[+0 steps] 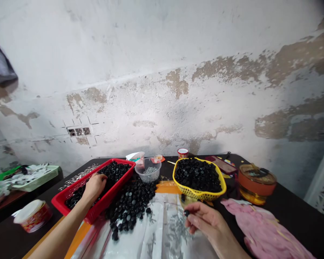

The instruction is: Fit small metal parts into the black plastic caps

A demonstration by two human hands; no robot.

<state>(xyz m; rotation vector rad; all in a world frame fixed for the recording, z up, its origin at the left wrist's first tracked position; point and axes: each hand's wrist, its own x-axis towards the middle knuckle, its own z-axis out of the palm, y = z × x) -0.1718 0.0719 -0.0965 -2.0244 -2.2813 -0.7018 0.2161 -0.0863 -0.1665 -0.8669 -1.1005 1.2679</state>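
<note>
My left hand (95,186) reaches into a long red basket (111,198) of small black parts, its fingers curled down among them; what they hold is hidden. My right hand (203,222) pinches one small black part (186,213) between thumb and forefinger, in front of the yellow basket (199,194), which is heaped with black pieces. Between the baskets lies a loose pile of black caps (129,207) on white plastic sheeting (152,233). Behind this pile, a clear tub (148,169) contains small silvery pieces. Grey metal pieces (175,226) lie left of my right hand.
A red and white paper tub (34,216) stands at the left, near a pale green tray (36,181). To the right are an amber container (256,183) and pink cloth (267,228). A small red tin (183,153) stands by the wall.
</note>
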